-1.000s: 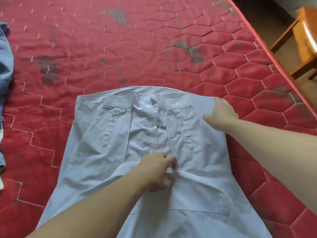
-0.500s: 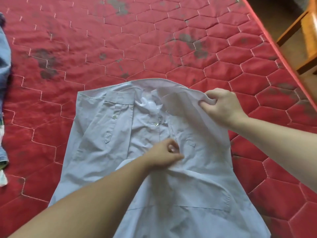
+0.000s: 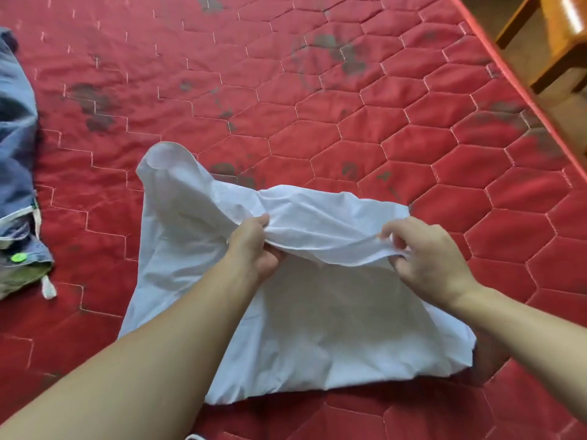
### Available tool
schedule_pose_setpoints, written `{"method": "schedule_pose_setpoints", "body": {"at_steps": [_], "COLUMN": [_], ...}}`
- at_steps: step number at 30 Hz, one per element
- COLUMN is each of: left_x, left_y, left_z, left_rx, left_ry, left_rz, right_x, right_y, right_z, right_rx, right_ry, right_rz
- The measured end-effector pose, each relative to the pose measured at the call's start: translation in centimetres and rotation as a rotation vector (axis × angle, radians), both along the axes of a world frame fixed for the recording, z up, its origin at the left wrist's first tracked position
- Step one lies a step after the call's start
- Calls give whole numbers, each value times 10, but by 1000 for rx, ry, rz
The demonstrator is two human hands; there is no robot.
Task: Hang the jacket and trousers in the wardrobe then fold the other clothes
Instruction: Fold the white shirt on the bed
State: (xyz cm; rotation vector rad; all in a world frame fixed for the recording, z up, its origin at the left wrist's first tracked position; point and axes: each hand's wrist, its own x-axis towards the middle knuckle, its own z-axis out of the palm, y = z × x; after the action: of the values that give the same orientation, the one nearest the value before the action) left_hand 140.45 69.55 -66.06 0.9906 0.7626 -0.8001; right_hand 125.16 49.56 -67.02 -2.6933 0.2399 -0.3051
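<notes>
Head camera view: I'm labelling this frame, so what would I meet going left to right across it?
Blue denim garment → left hand gripping the white shirt → right hand pinching the same shirt → wooden furniture beyond the edge of the red mattress.

Soft, even daylight fills the view, bright enough that the red mattress (image 3: 317, 100) reads clearly. Glare whitens the wooden furniture (image 3: 568, 23) at one o'clock, which suggests light arriving from that side. Shadows are faint: a dark strip lies under the white shirt (image 3: 317, 312) along its edge at five o'clock. The wide lens bows the quilting lines toward the edges. Fine detail is slightly smeared and compressed, most at nine o'clock.
</notes>
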Motion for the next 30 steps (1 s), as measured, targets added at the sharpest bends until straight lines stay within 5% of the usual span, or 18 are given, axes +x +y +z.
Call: {"method": "schedule_pose_setpoints", "body": {"at_steps": [3, 7, 12, 14, 18, 21, 27, 30], "left_x": [-26, -48, -71, -81, -98, -100, -89, -84], "left_y": [5, 10, 24, 29, 35, 42, 67, 85], "left_z": [7, 16, 4, -4, -9, -9, -30, -23], "left_rx": [-127, -264, -277, -284, -339, -377, -4, -68], "left_ry": [-8, 11, 85, 132, 211, 212, 97, 30], "left_rz": [40, 114, 123, 115, 102, 56, 157, 132], "right_x": [-20, -36, -13, 3, 16, -6, -58, -60], "right_y": [37, 94, 100, 95, 84, 74, 72, 69], "right_z": [1, 10, 21, 21, 15, 14, -21, -23], "right_rx": [388, 1348, 1976, 2009, 1573, 1465, 1706, 1727], "right_ry": [7, 11, 205, 127, 35, -42, 162, 100], "right_rz": [-524, -1061, -1078, -978, -1117, -1051, -1196, -1184]}}
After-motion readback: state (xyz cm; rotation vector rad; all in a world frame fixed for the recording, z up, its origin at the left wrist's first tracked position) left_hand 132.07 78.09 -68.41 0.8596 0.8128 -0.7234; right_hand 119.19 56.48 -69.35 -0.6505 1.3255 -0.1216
